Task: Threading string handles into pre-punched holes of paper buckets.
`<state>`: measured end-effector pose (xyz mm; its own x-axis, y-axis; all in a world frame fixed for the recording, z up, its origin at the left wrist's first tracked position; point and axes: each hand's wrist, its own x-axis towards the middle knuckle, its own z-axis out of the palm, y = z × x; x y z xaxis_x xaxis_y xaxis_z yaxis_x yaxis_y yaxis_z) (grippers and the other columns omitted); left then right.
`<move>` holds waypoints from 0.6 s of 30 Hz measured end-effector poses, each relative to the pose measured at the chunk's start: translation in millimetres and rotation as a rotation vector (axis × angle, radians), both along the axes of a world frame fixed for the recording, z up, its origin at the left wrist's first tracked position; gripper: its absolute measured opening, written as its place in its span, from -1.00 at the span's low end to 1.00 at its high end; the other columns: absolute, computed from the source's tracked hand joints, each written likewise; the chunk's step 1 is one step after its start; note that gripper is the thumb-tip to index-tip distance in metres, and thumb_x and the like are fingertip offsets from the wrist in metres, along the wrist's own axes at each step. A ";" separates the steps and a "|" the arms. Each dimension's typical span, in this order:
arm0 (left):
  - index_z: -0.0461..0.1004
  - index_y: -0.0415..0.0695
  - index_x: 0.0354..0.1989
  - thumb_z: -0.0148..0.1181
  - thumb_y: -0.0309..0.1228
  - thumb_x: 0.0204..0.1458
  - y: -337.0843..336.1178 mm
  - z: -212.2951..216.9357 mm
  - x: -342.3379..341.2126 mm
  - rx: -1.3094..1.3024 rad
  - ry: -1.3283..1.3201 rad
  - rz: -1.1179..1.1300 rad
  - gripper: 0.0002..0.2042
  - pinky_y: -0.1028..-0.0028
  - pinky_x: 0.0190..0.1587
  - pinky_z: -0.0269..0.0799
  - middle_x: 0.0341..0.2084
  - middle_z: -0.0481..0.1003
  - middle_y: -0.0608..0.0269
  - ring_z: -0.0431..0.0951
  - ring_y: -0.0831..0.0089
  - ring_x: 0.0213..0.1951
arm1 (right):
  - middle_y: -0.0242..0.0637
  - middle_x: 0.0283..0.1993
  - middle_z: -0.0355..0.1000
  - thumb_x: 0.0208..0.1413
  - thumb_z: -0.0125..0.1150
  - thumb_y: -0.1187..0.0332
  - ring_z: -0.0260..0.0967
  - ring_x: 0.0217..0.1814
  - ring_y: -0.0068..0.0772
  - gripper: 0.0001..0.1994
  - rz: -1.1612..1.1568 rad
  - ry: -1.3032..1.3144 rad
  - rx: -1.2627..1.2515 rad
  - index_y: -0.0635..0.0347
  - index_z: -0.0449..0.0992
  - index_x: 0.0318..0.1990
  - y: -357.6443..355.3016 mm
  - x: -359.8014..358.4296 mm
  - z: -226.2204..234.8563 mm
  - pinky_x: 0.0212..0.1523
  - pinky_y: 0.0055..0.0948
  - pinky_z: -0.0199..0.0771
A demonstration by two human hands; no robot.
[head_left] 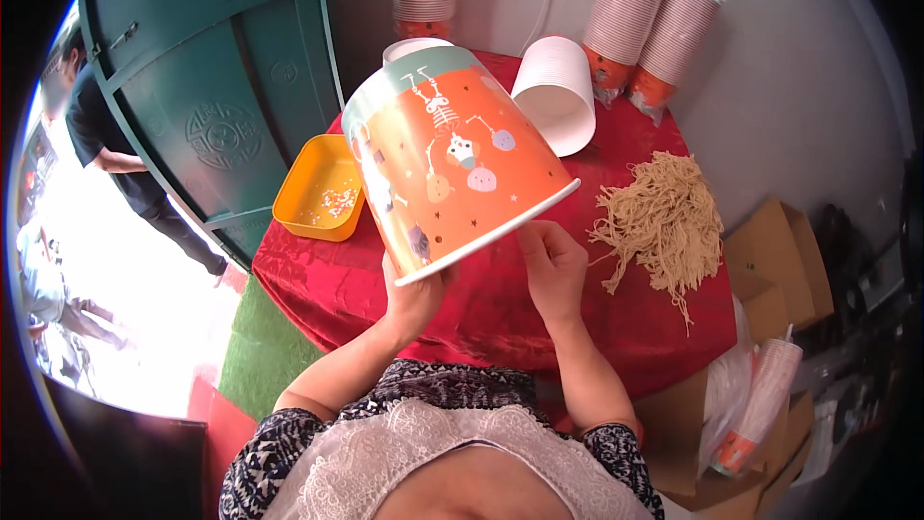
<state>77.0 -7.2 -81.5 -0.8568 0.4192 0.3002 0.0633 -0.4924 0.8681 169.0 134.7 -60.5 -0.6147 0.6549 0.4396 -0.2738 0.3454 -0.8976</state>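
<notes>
A large paper bucket (462, 169), orange and pale green with cartoon skeleton figures, is tilted over the table with its white rim toward me. My left hand (414, 297) is closed on the bucket's lower left rim; some of its fingers are hidden behind the wall. At the lower right rim, my right hand (558, 265) has its fingers curled in a pinch, the tips partly hidden by the rim. What the right fingers hold cannot be seen. A tangled pile of beige strings (664, 221) lies to the right of that hand.
A yellow tub (300, 215) with small pale bits stands left on the red tablecloth (654, 337). A white bucket stack (553, 87) lies behind. Wrapped cup stacks (626, 19) stand against the wall. Cardboard boxes (780, 260) are at right, a green door (221, 87) and a person (125, 154) at left.
</notes>
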 end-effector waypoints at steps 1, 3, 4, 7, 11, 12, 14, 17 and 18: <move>0.33 -0.22 -0.04 0.05 -0.65 0.13 -3.4 -11.6 -1.7 -0.036 0.062 -0.014 -0.77 0.56 -0.38 0.48 -0.21 0.49 0.27 0.54 0.52 -0.24 | -0.53 -0.60 0.34 0.16 0.25 0.42 0.16 -0.53 -0.81 -0.87 -0.024 -0.029 -0.008 0.33 0.55 -0.29 -3.6 -0.3 -0.3 -0.52 -0.66 0.19; 0.29 -0.23 0.04 0.07 -0.67 0.10 -3.7 -27.2 -6.6 -0.124 0.360 0.066 -0.68 0.51 -0.20 0.50 -0.16 0.47 0.27 0.53 0.50 -0.17 | -0.54 -0.63 0.31 0.14 0.27 0.40 0.15 -0.55 -0.81 -0.86 -0.071 0.050 0.042 0.33 0.55 -0.30 -12.3 -5.5 -2.1 -0.56 -0.65 0.15; 0.27 -0.23 0.09 0.07 -0.63 0.12 -5.6 -32.5 -3.7 -0.100 0.340 0.053 -0.65 0.46 -0.07 0.47 -0.09 0.45 0.26 0.51 0.48 -0.09 | -0.52 -0.65 0.28 0.14 0.26 0.42 0.13 -0.56 -0.82 -0.87 -0.077 0.082 0.102 0.34 0.54 -0.29 -11.6 -8.4 -8.8 -0.58 -0.64 0.11; 0.26 -0.22 0.11 0.02 -0.52 0.21 -8.7 -54.3 1.1 0.153 0.100 -0.102 -0.70 0.41 -0.02 0.47 -0.04 0.42 0.23 0.47 0.46 -0.01 | -0.47 -0.67 0.26 0.16 0.18 0.47 0.12 -0.59 -0.78 -0.89 -0.099 0.126 0.121 0.38 0.50 -0.30 -21.3 -10.7 -3.4 -0.61 -0.58 0.10; 0.23 -0.24 0.12 -0.02 -0.56 0.21 -12.9 -40.2 10.1 -0.109 0.346 0.123 -0.69 0.41 -0.11 0.51 -0.12 0.45 0.23 0.53 0.42 -0.11 | -0.44 -0.66 0.30 0.16 0.18 0.48 0.13 -0.58 -0.77 -0.89 -0.163 0.158 0.153 0.38 0.49 -0.34 -28.8 -15.4 -6.5 -0.60 -0.55 0.14; 0.22 -0.25 0.13 -0.04 -0.57 0.21 -10.8 -31.9 9.3 -0.061 0.389 0.136 -0.69 0.43 -0.19 0.54 -0.17 0.47 0.24 0.56 0.41 -0.17 | -0.44 -0.65 0.32 0.17 0.17 0.49 0.14 -0.58 -0.76 -0.89 -0.143 0.131 0.129 0.38 0.49 -0.35 -26.1 -17.3 -15.0 -0.60 -0.55 0.16; 0.32 -0.25 -0.12 -0.10 -0.51 0.26 -11.9 -15.4 13.2 -0.072 0.053 0.029 -0.88 0.58 -0.69 0.29 -0.47 0.47 0.23 0.45 0.53 -0.63 | -0.46 -0.63 0.31 0.18 0.17 0.49 0.13 -0.58 -0.76 -0.88 -0.153 0.087 0.102 0.35 0.49 -0.38 -32.2 -15.8 -5.2 -0.58 -0.58 0.17; 0.34 -0.26 -0.16 -0.16 -0.32 0.32 -16.4 14.6 19.2 -0.050 -0.060 -0.017 -0.76 0.58 -0.76 0.20 -0.54 0.47 0.14 0.39 0.51 -0.70 | -0.56 -0.59 0.30 0.19 0.14 0.52 0.15 -0.55 -0.77 -0.90 -0.057 0.144 0.019 0.34 0.50 -0.36 -32.3 -14.0 -8.7 -0.54 -0.65 0.17; 0.34 -0.28 -0.14 -0.17 -0.31 0.31 -19.5 20.0 18.9 -0.044 -0.143 -0.099 -0.74 0.58 -0.76 0.20 -0.51 0.49 0.10 0.38 0.50 -0.70 | -0.57 -0.60 0.28 0.19 0.14 0.51 0.13 -0.57 -0.78 -0.89 -0.063 0.168 0.059 0.32 0.49 -0.38 -32.7 -12.8 -8.6 -0.56 -0.66 0.15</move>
<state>95.8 -26.7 -61.5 -0.8432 0.5139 0.1575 -0.1099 -0.4517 0.8854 156.1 102.1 -69.2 -0.4886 0.6597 0.5711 -0.3941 0.4170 -0.8190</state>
